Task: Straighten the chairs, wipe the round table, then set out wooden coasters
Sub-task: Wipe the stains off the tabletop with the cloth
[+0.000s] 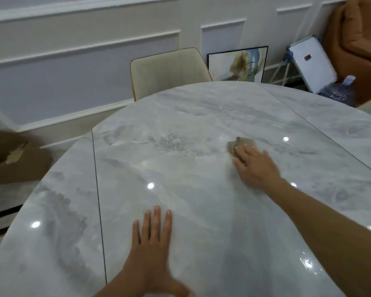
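Right hand (255,166) flat on cloth (241,145) (fingers together); left hand (152,243) splayed on table (201,125).

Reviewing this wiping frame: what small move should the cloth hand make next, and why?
Probably sweep the cloth on toward the far side near the chair. The right hand presses it flat mid-table, the left hand braces near the front edge, and the table beyond the cloth looks not yet reached.

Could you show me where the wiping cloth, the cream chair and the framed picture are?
Small beige wiping cloth (241,144): head view, on the part showing beyond the fingers.
Cream upholstered chair (170,71): head view, middle of the backrest.
Black-framed abstract picture (237,64): head view, centre of the canvas, leaning against the wall.
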